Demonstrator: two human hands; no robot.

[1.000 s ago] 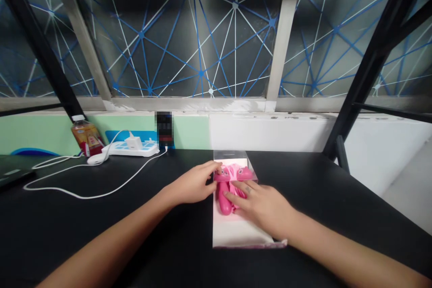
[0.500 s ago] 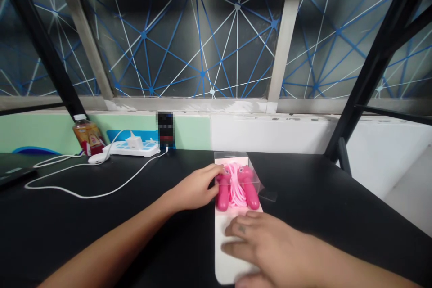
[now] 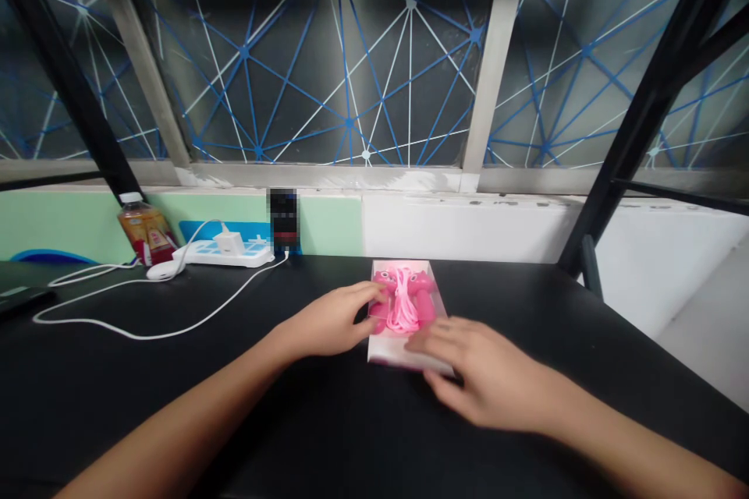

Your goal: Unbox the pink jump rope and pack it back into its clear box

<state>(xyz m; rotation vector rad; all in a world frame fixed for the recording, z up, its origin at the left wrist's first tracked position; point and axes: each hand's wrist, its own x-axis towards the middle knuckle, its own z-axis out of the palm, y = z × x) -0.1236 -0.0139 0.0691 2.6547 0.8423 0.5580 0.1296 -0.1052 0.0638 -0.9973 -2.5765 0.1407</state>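
Observation:
A clear plastic box [image 3: 381,354] lies on the black table [image 3: 175,413] in front of me. Inside it, on a white card, is a pink skipping rope [image 3: 403,304] with two pink handles. My left hand [image 3: 331,323] grips the box's left side, thumb and fingers curled round the edge. My right hand [image 3: 485,378] rests at the box's near right corner, its fingers stretched out flat against that end.
At the back left stand a drink bottle [image 3: 146,228], a white power strip [image 3: 225,252] with a charger, and a small dark device [image 3: 284,220]. A white cable [image 3: 146,333] loops across the table. A black frame post [image 3: 644,109] rises at the right, where the table ends.
The white card with the rope, drawn out toward me half a second ago, has slid back into the box. My right hand moved forward with it; my left hand stayed on the box.

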